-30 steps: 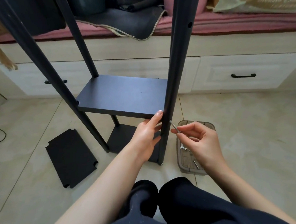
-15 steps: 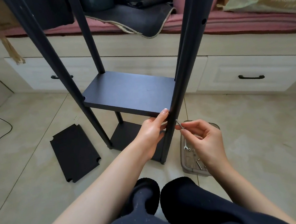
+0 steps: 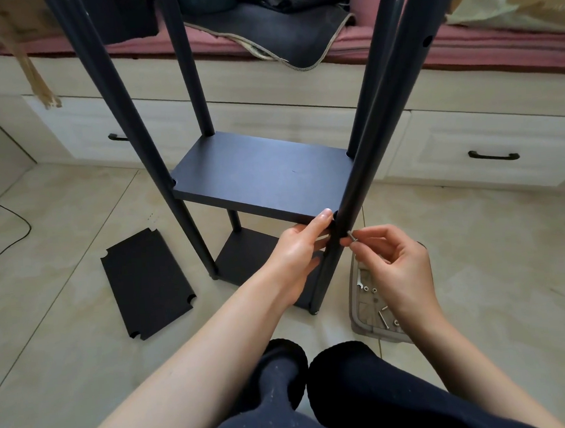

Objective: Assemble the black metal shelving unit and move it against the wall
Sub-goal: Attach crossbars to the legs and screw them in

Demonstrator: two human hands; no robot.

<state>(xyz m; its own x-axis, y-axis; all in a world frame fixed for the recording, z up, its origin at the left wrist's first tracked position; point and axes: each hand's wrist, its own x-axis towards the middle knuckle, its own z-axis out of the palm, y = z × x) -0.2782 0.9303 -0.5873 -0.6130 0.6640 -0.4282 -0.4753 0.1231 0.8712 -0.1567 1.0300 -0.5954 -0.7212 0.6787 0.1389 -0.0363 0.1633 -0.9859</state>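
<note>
Now touching the post (image 3: 356,188), the screw (image 3: 352,236) is pinched by the right hand (image 3: 395,266); left hand (image 3: 298,249) grips the shelf (image 3: 261,175).

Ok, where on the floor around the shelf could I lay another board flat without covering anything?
Bare tile lies right of the parts tray, up to the drawer fronts. Another free patch sits between the loose board and the cable at far left. It is crowded at the near right post, where the left hand, the right hand with its screw, and the tray meet.

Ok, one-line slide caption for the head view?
Left hand steadies shelf; right hand pinches a bolt at the post.
</note>
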